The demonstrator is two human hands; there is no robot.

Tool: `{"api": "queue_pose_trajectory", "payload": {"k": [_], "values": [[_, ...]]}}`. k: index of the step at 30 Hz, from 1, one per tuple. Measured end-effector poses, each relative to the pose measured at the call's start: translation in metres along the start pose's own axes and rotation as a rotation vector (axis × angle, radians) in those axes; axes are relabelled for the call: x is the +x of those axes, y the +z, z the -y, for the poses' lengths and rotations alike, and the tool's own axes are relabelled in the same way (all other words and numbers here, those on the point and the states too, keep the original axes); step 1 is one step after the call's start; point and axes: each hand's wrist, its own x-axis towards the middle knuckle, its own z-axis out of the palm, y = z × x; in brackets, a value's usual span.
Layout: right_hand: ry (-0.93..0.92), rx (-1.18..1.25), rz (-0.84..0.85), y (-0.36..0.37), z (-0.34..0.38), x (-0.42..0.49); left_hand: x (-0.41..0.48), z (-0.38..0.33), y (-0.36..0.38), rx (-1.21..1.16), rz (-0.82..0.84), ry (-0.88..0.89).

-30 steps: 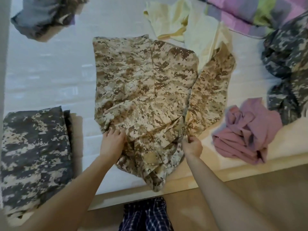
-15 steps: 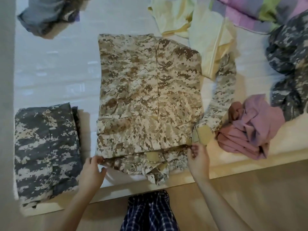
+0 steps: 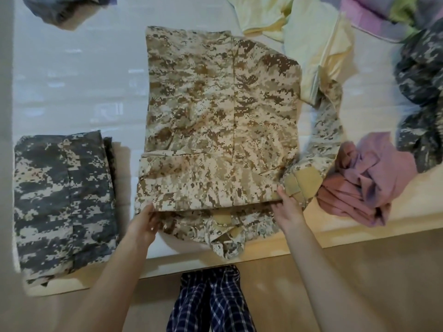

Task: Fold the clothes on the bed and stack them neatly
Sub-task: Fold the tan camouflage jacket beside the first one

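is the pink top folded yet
No, the pink top lies crumpled in a heap near the edge of the bed, just right of the tan camouflage jacket.

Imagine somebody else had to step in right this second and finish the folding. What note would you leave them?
Left hand: pinches the near-left edge of the tan camo jacket.
Right hand: pinches its near-right edge, beside the sleeve cuff.
Done: one grey camo garment lies folded at the left of the bed; the jacket is partly folded, one sleeve sticking out rightward, collar over the bed's edge.
To do: finish the jacket, then fold the pink garment, yellow garment, grey camo heap and bluish garment, and stack everything.
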Motion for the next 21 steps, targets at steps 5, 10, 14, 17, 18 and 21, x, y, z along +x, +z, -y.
{"api": "queue_pose_trajectory", "payload": {"k": [5,10,14,17,18,21], "values": [[0.001,0.066,0.278,-0.022,-0.017,-0.031,0.007,0.009,-0.024,-0.04,0.002,-0.013],[0.131,0.011,0.178,-0.031,0.001,-0.035,-0.006,0.004,-0.007,0.078,-0.406,0.099],[0.052,-0.598,-0.027,-0.034,0.022,-0.045,-0.057,0.017,0.044,0.469,-0.449,0.55],[-0.457,-0.763,-0.415,-0.047,0.04,-0.048,-0.092,0.048,0.101,0.924,-0.136,0.918],[-0.562,-0.724,-0.467,-0.049,0.048,-0.047,-0.1,0.059,0.121,1.075,-0.028,1.048],[-0.504,-0.568,-0.299,-0.043,0.066,-0.035,-0.104,0.088,0.169,1.534,0.223,1.292]]}}
